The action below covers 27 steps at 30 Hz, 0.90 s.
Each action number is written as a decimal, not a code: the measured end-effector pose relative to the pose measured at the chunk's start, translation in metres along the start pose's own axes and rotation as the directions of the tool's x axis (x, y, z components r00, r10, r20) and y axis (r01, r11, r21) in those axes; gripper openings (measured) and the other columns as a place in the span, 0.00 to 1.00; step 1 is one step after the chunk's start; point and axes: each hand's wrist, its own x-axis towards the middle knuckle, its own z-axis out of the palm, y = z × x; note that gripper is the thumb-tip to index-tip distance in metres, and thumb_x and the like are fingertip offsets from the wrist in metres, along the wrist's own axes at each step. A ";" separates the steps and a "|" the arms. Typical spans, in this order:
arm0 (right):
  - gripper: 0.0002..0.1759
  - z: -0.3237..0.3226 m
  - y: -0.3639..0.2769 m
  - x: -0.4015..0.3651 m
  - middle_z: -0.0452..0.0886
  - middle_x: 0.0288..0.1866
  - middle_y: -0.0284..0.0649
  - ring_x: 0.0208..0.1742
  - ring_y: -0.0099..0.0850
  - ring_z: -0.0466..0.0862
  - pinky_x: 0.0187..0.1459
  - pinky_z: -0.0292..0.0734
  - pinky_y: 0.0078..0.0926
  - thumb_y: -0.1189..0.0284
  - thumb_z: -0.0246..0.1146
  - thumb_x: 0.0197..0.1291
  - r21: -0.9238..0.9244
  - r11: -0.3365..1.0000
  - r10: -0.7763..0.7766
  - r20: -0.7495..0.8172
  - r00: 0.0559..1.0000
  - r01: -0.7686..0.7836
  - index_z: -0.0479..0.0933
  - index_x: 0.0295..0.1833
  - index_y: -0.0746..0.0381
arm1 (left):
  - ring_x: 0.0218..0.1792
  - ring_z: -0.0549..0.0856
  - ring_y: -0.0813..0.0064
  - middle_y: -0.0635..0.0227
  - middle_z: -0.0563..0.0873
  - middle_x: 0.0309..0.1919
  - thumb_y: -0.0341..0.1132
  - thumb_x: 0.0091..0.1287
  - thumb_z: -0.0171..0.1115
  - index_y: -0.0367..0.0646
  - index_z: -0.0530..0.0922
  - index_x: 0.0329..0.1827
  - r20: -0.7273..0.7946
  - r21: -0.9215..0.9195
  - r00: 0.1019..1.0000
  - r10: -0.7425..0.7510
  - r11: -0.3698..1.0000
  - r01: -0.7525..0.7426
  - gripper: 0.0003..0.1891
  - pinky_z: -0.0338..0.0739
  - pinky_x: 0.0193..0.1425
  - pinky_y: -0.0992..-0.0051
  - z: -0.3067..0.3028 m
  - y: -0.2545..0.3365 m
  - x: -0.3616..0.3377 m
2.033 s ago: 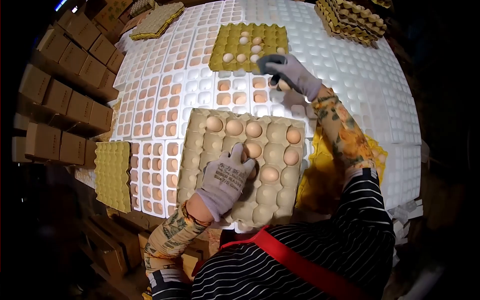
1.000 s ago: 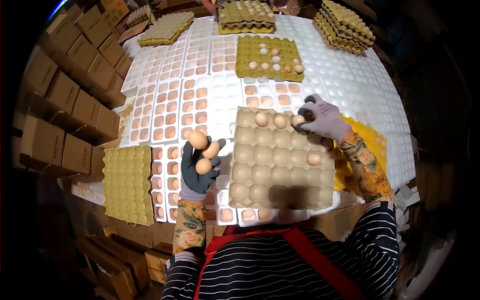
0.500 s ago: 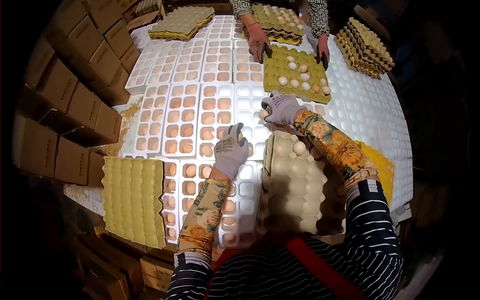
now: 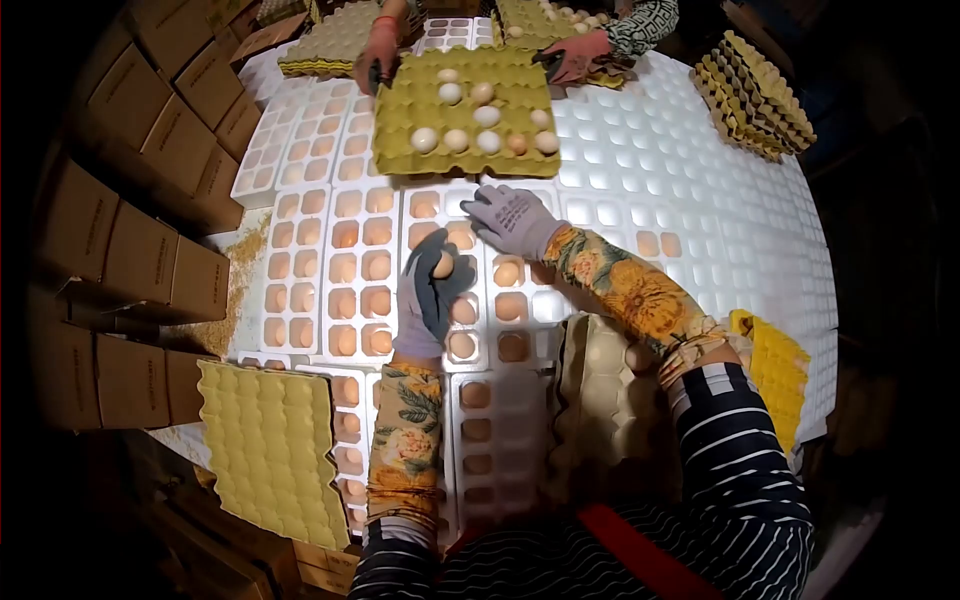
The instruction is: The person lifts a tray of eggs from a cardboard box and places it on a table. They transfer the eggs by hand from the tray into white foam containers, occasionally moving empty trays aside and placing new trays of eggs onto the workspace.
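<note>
My left hand (image 4: pixel 435 295), in a grey-palmed glove, is turned palm up with its fingers curled round a brown egg (image 4: pixel 443 264). It hovers over a white foam egg tray (image 4: pixel 484 290) with square cells, several of them holding eggs. My right hand (image 4: pixel 515 222) reaches over the upper part of that tray, palm down. Its fingers are stretched out and apart near a cell with an egg (image 4: pixel 460 236), and no egg shows in its grasp. Below my right forearm lies a stack of grey pulp egg trays (image 4: pixel 600 390), partly in shadow.
A co-worker's gloved hands (image 4: pixel 575 57) hold a yellow pulp tray (image 4: pixel 400 150) with several eggs just beyond my hands. A yellow tray stack (image 4: pixel 265 450) lies at the near left, another stack (image 4: pixel 755 100) at the far right. Cardboard boxes (image 4: pixel 130 270) line the left side.
My right hand has moved left over the foam tray and its egg no longer shows. My left hand has turned palm up, showing its egg. The co-worker's egg-bearing tray has shifted left.
</note>
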 end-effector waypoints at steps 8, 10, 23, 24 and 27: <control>0.21 -0.049 0.023 -0.049 0.81 0.56 0.44 0.57 0.39 0.82 0.61 0.76 0.37 0.60 0.60 0.69 0.584 0.777 0.332 -0.059 0.941 -0.237 0.77 0.64 0.56 | 0.57 0.78 0.55 0.59 0.79 0.53 0.34 0.57 0.74 0.43 0.83 0.52 0.148 0.769 0.855 0.497 0.485 -0.415 0.19 0.73 0.64 0.61 0.031 -0.023 0.106; 0.19 -0.096 0.020 -0.095 0.84 0.55 0.42 0.53 0.33 0.84 0.59 0.78 0.31 0.65 0.62 0.69 0.762 0.585 0.401 0.025 0.916 -0.277 0.80 0.63 0.58 | 0.66 0.71 0.55 0.58 0.74 0.61 0.45 0.61 0.69 0.52 0.80 0.56 0.226 0.913 0.926 0.301 0.266 -0.310 0.20 0.64 0.70 0.50 0.021 -0.042 0.114; 0.34 -0.162 -0.046 -0.322 0.76 0.60 0.43 0.61 0.44 0.75 0.64 0.70 0.42 0.55 0.73 0.52 0.080 0.906 0.420 -0.059 0.905 -0.416 0.76 0.65 0.55 | 0.72 0.69 0.51 0.57 0.73 0.71 0.44 0.59 0.73 0.51 0.77 0.70 0.845 0.457 0.528 0.078 0.407 -0.791 0.33 0.64 0.77 0.56 0.152 0.061 -0.063; 0.34 -0.163 -0.050 -0.326 0.76 0.60 0.43 0.61 0.44 0.75 0.64 0.70 0.42 0.55 0.73 0.52 0.084 0.905 0.424 -0.073 0.903 -0.418 0.76 0.65 0.55 | 0.74 0.67 0.49 0.56 0.70 0.74 0.46 0.59 0.72 0.55 0.74 0.73 0.844 0.502 0.537 0.003 0.350 -0.791 0.35 0.60 0.79 0.53 0.165 0.068 -0.086; 0.30 -0.163 -0.061 -0.340 0.78 0.59 0.41 0.60 0.40 0.76 0.66 0.68 0.41 0.58 0.71 0.51 0.002 0.915 0.403 0.044 0.914 -0.403 0.78 0.61 0.54 | 0.73 0.68 0.50 0.53 0.72 0.71 0.47 0.59 0.71 0.48 0.75 0.70 0.810 0.583 0.577 -0.101 0.036 -0.812 0.34 0.55 0.81 0.53 0.190 0.060 -0.134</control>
